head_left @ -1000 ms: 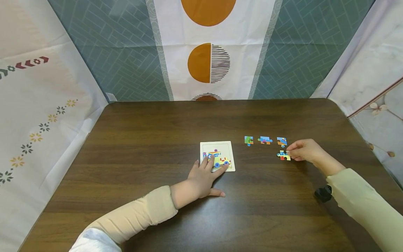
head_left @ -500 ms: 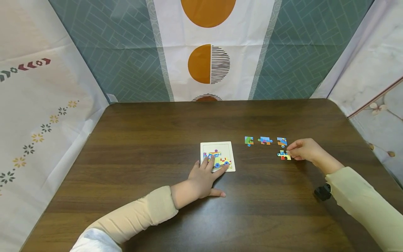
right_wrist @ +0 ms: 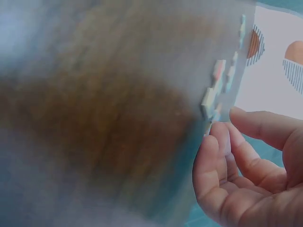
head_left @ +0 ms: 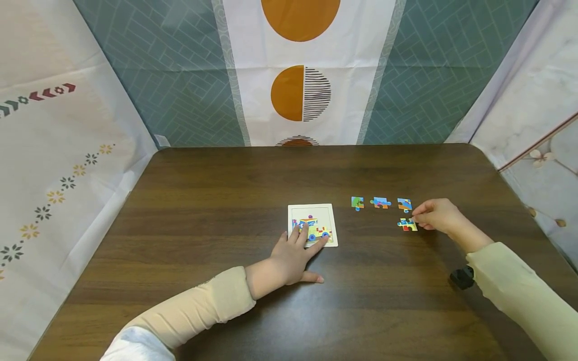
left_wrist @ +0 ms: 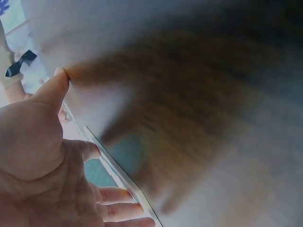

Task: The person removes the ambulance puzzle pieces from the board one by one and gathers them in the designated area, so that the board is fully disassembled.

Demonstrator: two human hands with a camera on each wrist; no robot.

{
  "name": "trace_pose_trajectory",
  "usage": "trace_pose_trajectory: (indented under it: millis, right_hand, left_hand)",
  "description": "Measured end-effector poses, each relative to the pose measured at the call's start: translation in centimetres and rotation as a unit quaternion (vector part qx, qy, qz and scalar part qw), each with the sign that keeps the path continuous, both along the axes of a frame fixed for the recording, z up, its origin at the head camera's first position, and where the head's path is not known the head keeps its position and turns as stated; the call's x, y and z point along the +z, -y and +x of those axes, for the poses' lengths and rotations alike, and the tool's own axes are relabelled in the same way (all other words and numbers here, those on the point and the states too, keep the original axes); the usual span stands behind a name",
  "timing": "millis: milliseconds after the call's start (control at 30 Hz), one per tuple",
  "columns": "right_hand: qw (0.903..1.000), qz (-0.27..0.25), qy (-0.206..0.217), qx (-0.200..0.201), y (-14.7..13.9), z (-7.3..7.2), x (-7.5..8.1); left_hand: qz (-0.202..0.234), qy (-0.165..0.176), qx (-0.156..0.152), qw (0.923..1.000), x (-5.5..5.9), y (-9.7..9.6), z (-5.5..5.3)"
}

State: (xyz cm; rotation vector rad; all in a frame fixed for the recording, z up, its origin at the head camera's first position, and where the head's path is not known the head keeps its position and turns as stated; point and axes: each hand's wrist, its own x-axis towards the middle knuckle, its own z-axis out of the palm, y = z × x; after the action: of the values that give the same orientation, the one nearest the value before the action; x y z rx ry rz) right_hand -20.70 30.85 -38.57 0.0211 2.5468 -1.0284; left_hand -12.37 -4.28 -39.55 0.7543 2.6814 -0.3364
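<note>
Touching a puzzle board and near a row of loose pieces, two hands lay over the tabletop

Near the centre of the head view, the puzzle board [head_left: 316, 210] lay flat, its pale border framing a partly filled picture of a colourful wheeled vehicle. The left hand [head_left: 291, 255] extended from the lower left of the frame, its fingers released and spread, with tips resting on the lower part of the board. The thumb lay off it, over the dark wooden tabletop [head_left: 203, 195]. In the left wrist view, fingertips met the thin edge of the board toward the bottom of the frame.

At centre right, the right hand [head_left: 437, 216] had its fingers bent, tips at the upper right corner of the yellow piece [head_left: 407, 225]. Whether they pinched it, I could not tell; the right wrist view showed the thumb just beside the fingertips, the pieces blurred beyond.

Three more pieces sat in a row right of the board: the green piece [head_left: 356, 201], the wide blue piece [head_left: 381, 202] and the small blue piece [head_left: 404, 204], the last just above the yellow one.

A black device [head_left: 461, 277] showed under the right sleeve [head_left: 501, 276]. Across the top of the frame hung teal cloth [head_left: 189, 100] with a white panel [head_left: 253, 60] bearing orange circles.
</note>
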Motion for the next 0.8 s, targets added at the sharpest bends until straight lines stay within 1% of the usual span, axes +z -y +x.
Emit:
trace_pose_trajectory:
  millis: [133, 267, 500, 667, 800]
  right_hand:
    - [0.9991, 0.022, -0.036, 0.007, 0.6, 0.2, 0.7]
    - [0.9981, 0.02, -0.054, 0.019, 1.9, 0.4, 1.5]
    - [0.9976, -0.004, -0.057, 0.041, 5.2, 0.9, 2.4]
    - [0.9964, -0.013, -0.063, 0.056, 7.9, 0.8, 3.0]
    - [0.9941, -0.023, -0.073, 0.077, 9.9, 0.6, 3.1]
  left_hand:
    - [0.001, -0.006, -0.005, 1.0, 0.0, 0.0, 0.1]
    - [0.008, -0.011, -0.01, 0.9999, 0.1, 0.1, 0.1]
    - [0.02, -0.029, -0.022, 0.9991, -0.3, 0.1, 0.1]
    - [0.034, -0.028, -0.017, 0.9989, -0.3, 0.2, 0.1]
    - [0.037, -0.019, -0.011, 0.9991, -0.1, 0.2, 0.2]
